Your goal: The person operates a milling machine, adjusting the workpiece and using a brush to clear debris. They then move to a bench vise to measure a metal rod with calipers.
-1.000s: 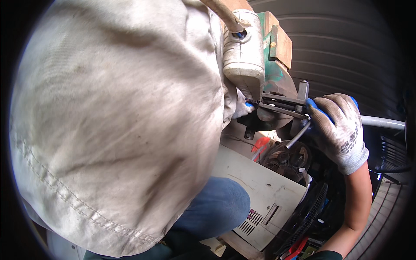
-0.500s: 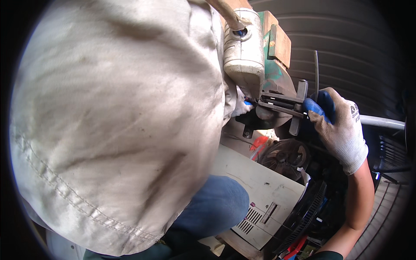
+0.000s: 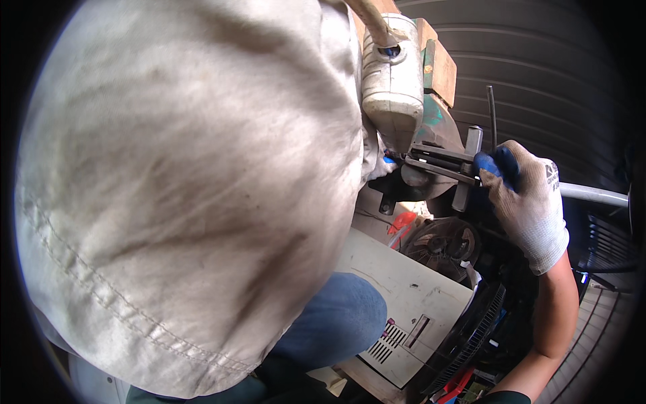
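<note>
My right hand, in a white knit glove with blue fingertips, is closed at the outer end of a metal two-arm puller. A thin rod rises beside its fingers. The puller's arms point left toward a dark, rounded metal part below an off-white casing. Only a bit of my gloved left hand shows, near the arms' left ends; the pale cloth hides the rest, so its fingers cannot be made out. A wooden stick enters a round hole in the casing.
Wooden blocks and a green-marked metal body stand behind the casing. Below lie a pale slotted panel, a round fan-like grille and a red item. A grey pipe runs right of my glove. My knee is beside the panel.
The casing and puller appear slightly farther right and lower in the view. The cloth covers a little more on its right side. My right hand keeps its hold, a little lower.
</note>
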`<move>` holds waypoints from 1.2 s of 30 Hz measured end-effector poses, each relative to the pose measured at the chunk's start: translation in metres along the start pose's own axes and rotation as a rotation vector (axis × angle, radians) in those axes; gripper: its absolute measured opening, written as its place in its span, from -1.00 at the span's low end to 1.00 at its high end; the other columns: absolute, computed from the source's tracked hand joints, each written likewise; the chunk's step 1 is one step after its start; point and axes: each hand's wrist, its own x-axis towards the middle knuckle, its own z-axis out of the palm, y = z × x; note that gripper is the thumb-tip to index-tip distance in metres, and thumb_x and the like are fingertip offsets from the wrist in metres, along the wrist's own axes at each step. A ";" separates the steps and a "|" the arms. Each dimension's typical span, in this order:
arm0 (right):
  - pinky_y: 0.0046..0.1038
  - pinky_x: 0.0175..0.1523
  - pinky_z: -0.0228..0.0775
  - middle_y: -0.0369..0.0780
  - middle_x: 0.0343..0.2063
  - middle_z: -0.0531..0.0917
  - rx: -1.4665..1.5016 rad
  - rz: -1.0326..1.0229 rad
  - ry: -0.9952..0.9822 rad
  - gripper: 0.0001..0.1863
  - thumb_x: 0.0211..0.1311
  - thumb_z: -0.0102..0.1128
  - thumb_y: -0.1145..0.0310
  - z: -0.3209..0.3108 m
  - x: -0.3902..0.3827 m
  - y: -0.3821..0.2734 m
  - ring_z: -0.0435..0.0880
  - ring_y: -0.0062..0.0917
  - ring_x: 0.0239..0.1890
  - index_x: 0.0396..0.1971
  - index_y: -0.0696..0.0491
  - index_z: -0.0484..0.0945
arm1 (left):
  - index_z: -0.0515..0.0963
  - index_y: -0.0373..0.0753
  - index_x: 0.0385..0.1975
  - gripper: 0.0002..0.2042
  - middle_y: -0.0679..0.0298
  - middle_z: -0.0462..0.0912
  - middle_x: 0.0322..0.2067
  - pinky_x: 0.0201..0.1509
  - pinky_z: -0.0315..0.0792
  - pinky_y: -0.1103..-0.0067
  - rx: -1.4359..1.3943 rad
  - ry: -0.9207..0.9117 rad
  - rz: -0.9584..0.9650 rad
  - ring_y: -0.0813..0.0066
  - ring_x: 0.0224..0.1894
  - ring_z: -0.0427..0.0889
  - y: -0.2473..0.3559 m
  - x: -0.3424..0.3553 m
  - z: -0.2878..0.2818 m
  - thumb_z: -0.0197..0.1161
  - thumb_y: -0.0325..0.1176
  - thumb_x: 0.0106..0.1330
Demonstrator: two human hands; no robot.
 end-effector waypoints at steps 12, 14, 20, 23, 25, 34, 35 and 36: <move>-0.27 -0.35 0.38 -0.07 -0.56 0.53 -0.049 -0.191 -0.034 -0.89 0.13 0.24 0.47 0.000 0.002 0.015 0.56 -0.12 -0.46 -0.40 0.13 0.48 | 0.44 -0.18 0.14 -0.47 0.07 0.48 0.16 0.29 0.32 0.28 0.045 0.022 0.007 0.11 0.20 0.46 0.004 0.000 -0.001 0.23 -0.04 0.21; -0.26 -0.34 0.38 -0.07 -0.57 0.52 -0.054 -0.248 0.003 -0.89 0.11 0.24 0.49 0.000 0.000 0.015 0.57 -0.13 -0.47 -0.39 0.12 0.49 | 0.44 -0.17 0.14 -0.47 0.08 0.48 0.16 0.30 0.32 0.28 0.050 0.018 0.017 0.12 0.21 0.46 0.001 0.000 0.001 0.23 -0.03 0.22; -0.27 -0.37 0.36 -0.01 -0.58 0.53 -0.134 -0.302 0.103 -0.95 0.10 0.16 0.58 0.006 -0.006 0.010 0.58 -0.08 -0.48 -0.41 0.18 0.50 | 0.45 -0.13 0.14 -0.46 0.11 0.47 0.18 0.33 0.29 0.28 0.019 0.047 -0.001 0.14 0.24 0.43 0.001 -0.001 0.003 0.25 -0.01 0.20; -0.26 -0.35 0.37 -0.01 -0.56 0.55 -0.147 -0.363 0.148 -0.93 0.10 0.17 0.57 0.008 -0.008 0.014 0.58 -0.07 -0.45 -0.39 0.18 0.51 | 0.45 -0.12 0.14 -0.47 0.12 0.46 0.19 0.34 0.28 0.29 0.020 -0.033 -0.074 0.15 0.24 0.43 0.009 0.001 -0.002 0.25 -0.02 0.21; -0.27 -0.35 0.38 -0.02 -0.56 0.55 -0.123 -0.285 0.067 -0.91 0.10 0.19 0.55 0.005 -0.006 0.015 0.59 -0.10 -0.46 -0.37 0.18 0.51 | 0.45 -0.12 0.15 -0.47 0.13 0.46 0.19 0.34 0.28 0.29 0.003 0.017 -0.020 0.14 0.25 0.43 0.005 0.002 0.001 0.25 -0.02 0.21; -0.38 -0.49 0.33 -0.12 -0.72 0.50 0.019 -0.072 0.000 -0.81 0.25 0.21 0.37 -0.001 0.003 0.007 0.52 -0.44 -0.66 -0.46 0.20 0.54 | 0.44 -0.15 0.16 -0.45 0.12 0.48 0.16 0.33 0.29 0.30 -0.009 0.044 -0.018 0.14 0.23 0.44 0.004 0.002 -0.003 0.26 -0.03 0.19; -0.39 -0.48 0.34 -0.13 -0.72 0.50 -0.028 -0.101 0.002 -0.80 0.25 0.22 0.36 0.000 0.003 0.007 0.54 -0.45 -0.66 -0.44 0.20 0.54 | 0.44 -0.15 0.15 -0.45 0.12 0.49 0.16 0.32 0.29 0.30 -0.014 0.045 -0.020 0.14 0.22 0.45 0.004 0.002 -0.003 0.26 -0.03 0.19; -0.39 -0.48 0.36 -0.14 -0.72 0.51 -0.076 -0.131 0.004 -0.78 0.26 0.22 0.34 0.000 0.003 0.008 0.56 -0.47 -0.65 -0.43 0.21 0.55 | 0.45 -0.15 0.15 -0.45 0.11 0.50 0.15 0.32 0.30 0.30 -0.025 0.051 -0.026 0.14 0.21 0.46 0.004 0.002 -0.003 0.26 -0.03 0.19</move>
